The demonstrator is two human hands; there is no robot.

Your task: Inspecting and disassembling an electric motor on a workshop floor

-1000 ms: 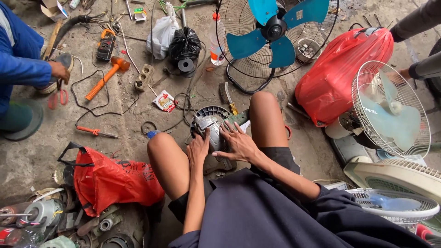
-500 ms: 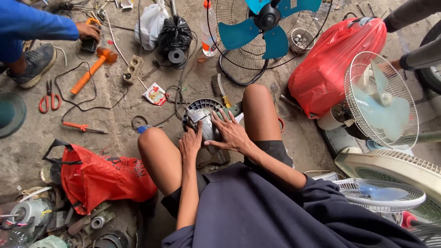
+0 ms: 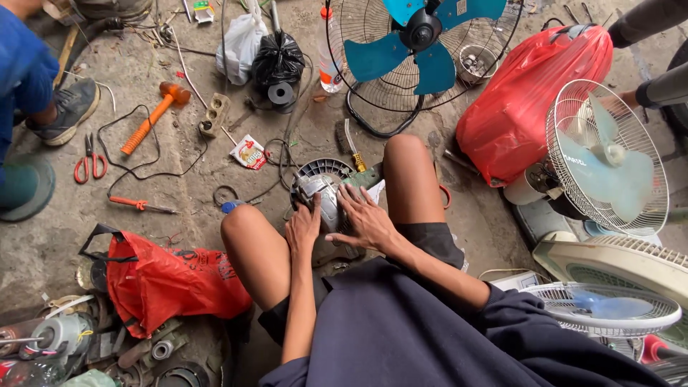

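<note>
I am looking down between my knees, and both my hands are working on a grey fan motor [image 3: 322, 197] that is sitting on the concrete floor [image 3: 43, 244] at the centre of view. My left hand [image 3: 303, 228] is pressing against the motor's lower left side, its fingers [image 3: 316, 204] lying together and pointing up over the metal body. My right hand [image 3: 367, 218] is lying flat on the motor's right half, fingers spread apart, steadying it rather than gripping it. Neither hand is holding a tool.

I judge that I am bracing and turning the motor to inspect or seat its housing; the next move calls for a firm hold with one hand while the other fetches a tool.

At ten o'clock an orange hammer [image 3: 152, 116] and red scissors [image 3: 89, 159] are lying well apart from me, with an orange screwdriver [image 3: 140, 206] at nine. A blue-bladed fan [image 3: 423, 43] is standing at twelve, a red plastic bag [image 3: 530, 100] at two, and another red bag [image 3: 168, 283] at eight. A second person's blue sleeve [image 3: 25, 72] is showing at ten.
</note>
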